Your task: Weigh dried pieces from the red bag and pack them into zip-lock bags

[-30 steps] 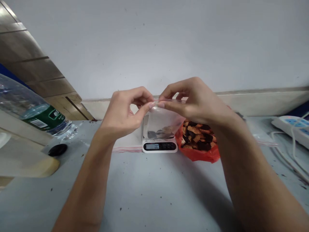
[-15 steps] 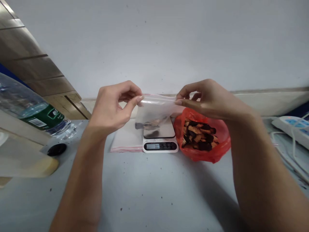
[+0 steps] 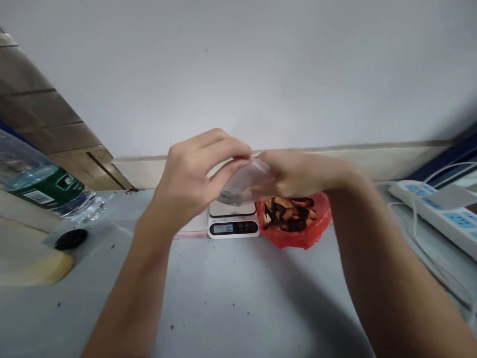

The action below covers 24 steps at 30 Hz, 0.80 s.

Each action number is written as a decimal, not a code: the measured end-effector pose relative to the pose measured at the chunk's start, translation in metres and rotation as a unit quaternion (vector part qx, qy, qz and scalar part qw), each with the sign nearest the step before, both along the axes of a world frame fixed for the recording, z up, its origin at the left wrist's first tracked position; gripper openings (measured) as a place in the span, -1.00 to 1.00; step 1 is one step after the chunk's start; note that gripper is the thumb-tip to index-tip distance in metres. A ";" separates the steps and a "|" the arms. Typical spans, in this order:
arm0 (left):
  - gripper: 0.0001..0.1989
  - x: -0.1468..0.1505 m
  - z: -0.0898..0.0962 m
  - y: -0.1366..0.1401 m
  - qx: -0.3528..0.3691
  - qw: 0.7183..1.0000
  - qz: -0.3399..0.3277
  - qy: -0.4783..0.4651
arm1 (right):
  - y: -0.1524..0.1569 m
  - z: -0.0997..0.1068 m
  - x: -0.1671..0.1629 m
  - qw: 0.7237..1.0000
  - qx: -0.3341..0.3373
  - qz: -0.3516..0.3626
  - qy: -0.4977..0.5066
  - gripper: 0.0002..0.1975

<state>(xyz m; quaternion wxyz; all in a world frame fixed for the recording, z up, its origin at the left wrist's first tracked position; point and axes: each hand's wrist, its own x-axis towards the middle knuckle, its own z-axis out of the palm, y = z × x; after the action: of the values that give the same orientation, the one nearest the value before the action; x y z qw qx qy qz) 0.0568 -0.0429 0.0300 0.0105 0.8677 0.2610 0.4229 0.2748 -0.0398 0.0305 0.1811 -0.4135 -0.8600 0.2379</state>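
Note:
My left hand [image 3: 201, 171] pinches the top edge of a clear zip-lock bag [image 3: 254, 176] between thumb and fingers. On the bag's right side, my right hand [image 3: 292, 174] is closed on it, its fingers partly hidden. Dark pieces show faintly through the plastic. Below the bag stands a small white kitchen scale [image 3: 234, 229], its display reading zero. Right of the scale sits an open red plastic bag [image 3: 298, 240] holding dried brown slices [image 3: 286, 214]. Flat zip-lock bags [image 3: 192, 230] lie left of the scale, partly covered by my left hand and wrist.
A large water bottle [image 3: 48, 186] with a green label lies tilted at the left, near a black lid [image 3: 70, 239] and a pale translucent container [image 3: 33, 266]. At the right are a white power strip [image 3: 436, 204] and cables. The wall [image 3: 238, 74] rises behind the table.
My hands have come closer together, and the right one has turned and closed round the bag's side. The bag, spread flat before, is now bunched. The view has shifted slightly rightward.

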 end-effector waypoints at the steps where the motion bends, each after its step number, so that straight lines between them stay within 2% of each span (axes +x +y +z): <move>1: -0.85 0.008 0.000 -0.004 0.027 0.999 -0.002 -0.019 | -0.002 0.001 0.002 1.000 -0.013 0.007 0.002 -0.90; 3: -0.89 0.021 0.000 -0.012 0.065 0.996 -0.014 -0.053 | -0.010 0.004 0.015 0.999 -0.020 0.000 0.045 -0.84; 5: -0.89 0.032 -0.001 -0.017 0.067 0.995 -0.038 -0.067 | -0.023 0.006 0.037 0.991 -0.004 -0.041 0.129 -0.82; 8: -0.88 0.045 -0.011 -0.019 -0.004 0.995 -0.094 -0.015 | -0.045 0.000 0.080 0.954 0.100 -0.169 0.225 -0.71; 11: -0.84 0.061 -0.030 -0.017 -0.114 0.980 -0.135 0.096 | -0.063 -0.028 0.126 0.902 0.258 -0.306 0.160 -0.61; 12: -0.80 0.067 -0.036 -0.016 -0.141 0.972 -0.137 0.131 | -0.067 -0.043 0.140 0.896 0.289 -0.316 0.115 -0.55; 13: -0.76 0.074 -0.042 -0.016 -0.156 0.966 -0.137 0.155 | -0.069 -0.058 0.151 0.902 0.300 -0.304 0.060 -0.50; 16: -0.71 0.090 -0.057 -0.018 -0.176 0.950 -0.145 0.215 | -0.073 -0.102 0.170 0.944 0.225 -0.229 -0.080 -0.49; 18: -0.69 0.098 -0.064 -0.020 -0.179 0.947 -0.142 0.227 | -0.075 -0.117 0.170 0.953 0.178 -0.215 -0.120 -0.37; 21: -0.67 0.104 -0.072 -0.021 -0.193 0.949 -0.115 0.221 | -0.080 -0.115 0.157 0.957 0.152 -0.229 -0.092 -0.32; 24: -0.64 0.105 -0.077 -0.020 -0.214 0.946 -0.095 0.227 | -0.086 -0.102 0.140 0.947 0.213 -0.241 -0.008 -0.44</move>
<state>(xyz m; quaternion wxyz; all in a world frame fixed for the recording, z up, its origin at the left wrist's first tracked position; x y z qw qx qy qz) 0.1621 -0.0625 -0.0474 0.1763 0.9388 0.2572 0.1465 0.4152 -0.1259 -0.0717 0.3100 -0.5620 -0.7668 -0.0054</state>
